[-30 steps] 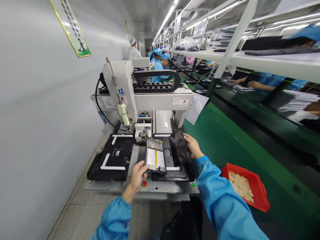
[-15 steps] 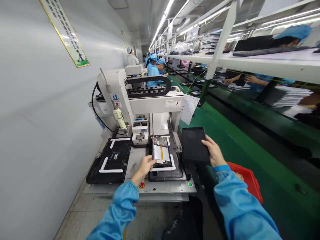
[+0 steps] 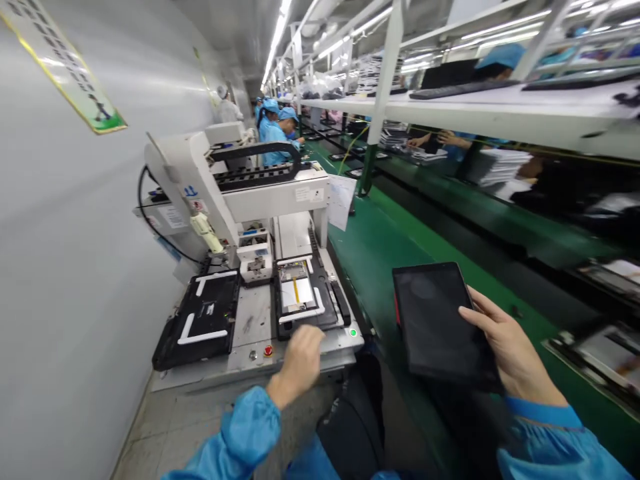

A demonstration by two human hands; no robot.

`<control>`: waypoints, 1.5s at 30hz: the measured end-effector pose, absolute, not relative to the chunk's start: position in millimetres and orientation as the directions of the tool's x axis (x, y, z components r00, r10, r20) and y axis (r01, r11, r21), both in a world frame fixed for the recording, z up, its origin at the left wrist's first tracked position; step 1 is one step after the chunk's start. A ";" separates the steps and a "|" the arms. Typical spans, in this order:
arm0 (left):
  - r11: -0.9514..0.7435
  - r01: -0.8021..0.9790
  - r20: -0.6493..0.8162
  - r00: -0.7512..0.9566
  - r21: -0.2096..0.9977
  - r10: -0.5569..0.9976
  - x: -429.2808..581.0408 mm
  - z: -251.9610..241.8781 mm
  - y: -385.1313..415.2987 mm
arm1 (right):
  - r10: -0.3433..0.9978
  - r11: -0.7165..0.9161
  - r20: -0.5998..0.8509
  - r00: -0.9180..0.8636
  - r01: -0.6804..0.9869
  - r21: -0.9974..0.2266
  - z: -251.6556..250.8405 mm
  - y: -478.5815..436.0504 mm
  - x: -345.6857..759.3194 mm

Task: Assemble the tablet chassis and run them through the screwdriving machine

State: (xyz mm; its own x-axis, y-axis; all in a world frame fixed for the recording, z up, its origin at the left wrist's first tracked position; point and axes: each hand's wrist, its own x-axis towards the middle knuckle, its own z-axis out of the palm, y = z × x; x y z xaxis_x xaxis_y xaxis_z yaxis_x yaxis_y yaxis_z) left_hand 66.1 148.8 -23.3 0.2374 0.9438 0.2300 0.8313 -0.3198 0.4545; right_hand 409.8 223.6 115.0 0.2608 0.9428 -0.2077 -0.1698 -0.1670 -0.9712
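A dark, flat tablet [image 3: 443, 320] with a glossy face is gripped along its right edge by my right hand [image 3: 505, 340], thumb across the front. It is held up, tilted, over the green bench. My left hand [image 3: 303, 360] hangs just in front of the machine's front edge, apart from the fixture; its fingers are curled and smeared by motion, so their hold cannot be made out. Past it, an opened tablet [image 3: 296, 287] with a white battery and an orange ribbon lies in the right black fixture [image 3: 327, 313], between white corner brackets.
The left black fixture [image 3: 210, 327] carries white brackets. A white gantry machine [image 3: 270, 200] with a pale screwdriver [image 3: 206, 232] rises behind, near a red button [image 3: 269, 351] and a green button [image 3: 353, 333]. The green bench [image 3: 370, 247] runs right beneath a white shelf [image 3: 465, 110].
My left hand has come off the opened tablet and moved back toward me. The dark tablet in my right hand has moved right and nearer. The view has turned right.
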 end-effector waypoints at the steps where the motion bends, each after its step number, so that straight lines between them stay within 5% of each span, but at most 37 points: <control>1: -0.400 0.781 0.202 0.345 0.479 0.916 86.2 -29.7 144.2 | 0.929 -0.184 -0.213 0.302 -0.121 -0.975 115.9 206.3 419.8; 3: -0.459 0.746 0.108 0.470 0.482 0.876 124.2 -42.2 142.9 | 0.900 -0.222 -0.202 0.387 0.006 -0.975 115.9 170.5 441.1; 8: -0.325 0.882 -0.082 0.372 0.340 0.924 171.5 -59.5 169.6 | 0.868 -0.256 -0.091 0.487 0.285 -0.924 100.5 86.8 494.2; 14: -0.276 0.907 -0.087 0.318 0.318 0.944 174.4 -59.4 177.0 | 0.812 -0.249 0.099 0.575 0.495 -0.832 55.4 32.4 527.5; 16: -0.237 0.869 -0.011 0.269 0.435 0.963 185.8 -54.0 161.5 | 0.803 -0.267 0.137 0.580 0.555 -0.787 45.7 26.1 524.5; 19: -0.176 0.510 0.021 0.295 0.842 0.955 220.8 -38.4 113.8 | 0.828 -0.222 0.221 0.515 0.663 -0.715 41.8 22.8 508.7; 21: 0.104 0.120 -0.151 0.508 0.987 0.848 250.2 -27.6 75.6 | 0.874 -0.149 0.259 0.411 0.734 -0.663 42.9 26.3 503.7; 24: 0.608 -0.146 -0.326 0.735 0.780 0.595 285.5 -19.7 33.9 | 0.921 -0.133 0.246 0.301 0.839 -0.527 43.3 46.3 530.8; 26: 0.712 -0.208 -0.404 0.703 0.671 0.586 296.2 -21.8 23.6 | 0.906 -0.253 0.236 0.351 0.897 -0.362 41.4 69.8 574.7; 34: 0.687 -0.253 -0.488 0.543 0.681 0.684 279.0 -32.1 51.1 | 0.920 -0.338 0.140 0.366 0.922 -0.187 26.1 143.5 745.0; 40: 0.674 -0.247 -0.518 0.478 0.696 0.710 288.5 -20.7 75.5 | 0.963 -0.210 0.140 0.229 0.967 -0.142 8.2 145.5 759.1; 45: 0.601 -0.221 -0.423 0.531 0.768 0.735 328.9 1.6 106.4 | 0.932 -0.257 0.233 0.277 0.960 -0.113 5.3 155.3 754.3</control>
